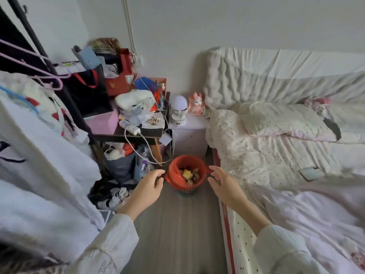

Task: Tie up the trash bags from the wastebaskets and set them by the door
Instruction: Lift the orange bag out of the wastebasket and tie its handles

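Observation:
A small wastebasket point(186, 192) with a teal mesh base stands on the floor between the bed and a cluttered table. A red trash bag point(175, 171) lines it, folded over the rim, with yellowish wrappers point(188, 175) inside. My left hand point(149, 187) reaches toward the bag's left edge, fingers loosely curved and holding nothing. On the other side my right hand point(225, 183) hovers near the bag's right edge, its fingers relaxed and empty. Neither hand plainly touches the bag.
A bed point(276, 155) with dotted bedding fills the right. A cluttered side table point(134, 133) with cables stands left of the basket, bags and shoes point(116, 196) beneath it. A white nightstand point(189, 135) sits behind the basket. Hanging clothes point(39, 155) crowd the left. Grey floor point(177, 234) runs between.

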